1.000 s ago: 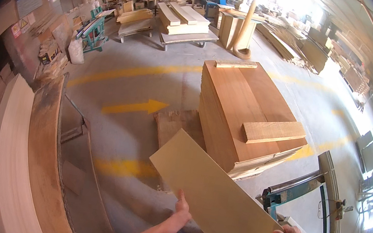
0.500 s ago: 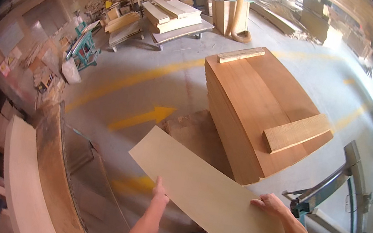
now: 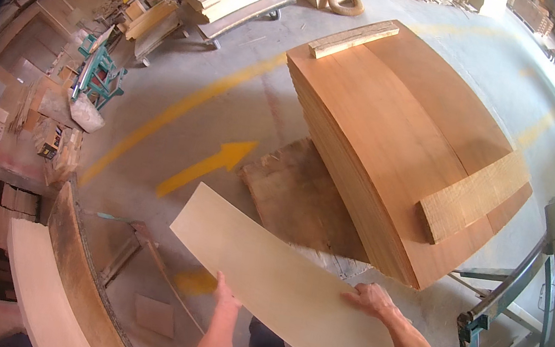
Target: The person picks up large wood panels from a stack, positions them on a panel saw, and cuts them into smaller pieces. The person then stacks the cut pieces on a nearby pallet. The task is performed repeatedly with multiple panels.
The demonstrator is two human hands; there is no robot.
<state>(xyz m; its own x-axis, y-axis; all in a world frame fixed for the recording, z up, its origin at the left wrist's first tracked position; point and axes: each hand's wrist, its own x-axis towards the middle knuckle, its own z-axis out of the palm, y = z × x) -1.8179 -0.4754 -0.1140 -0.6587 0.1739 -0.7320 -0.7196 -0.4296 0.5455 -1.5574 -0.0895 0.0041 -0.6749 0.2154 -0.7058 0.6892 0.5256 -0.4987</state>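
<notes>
I carry a long pale thin board (image 3: 284, 275) in front of my body, tilted slightly downward to the right. My left hand (image 3: 228, 292) is closed on its near edge, thumb up along the side. My right hand (image 3: 370, 301) grips the far edge toward the board's right end. Beyond it stands a tall stack of reddish-brown panels (image 3: 400, 142) with a short rough plank (image 3: 471, 195) across its near end and another wooden batten (image 3: 351, 37) across its far end. A worn wooden base (image 3: 295, 198) lies at its left.
Pale boards (image 3: 36, 274) on a worn bench edge (image 3: 86, 256) stand at my left, a metal frame (image 3: 503, 293) at my right. Further back are loaded trolleys (image 3: 237, 13), a green machine (image 3: 98, 68), a duct (image 3: 339, 0) and painted yellow floor lines (image 3: 207, 166).
My view has tipped further down toward the floor and stack. The board has swung from steeply angled to flatter, its far end moving leftward, and my right hand has moved left along with it.
</notes>
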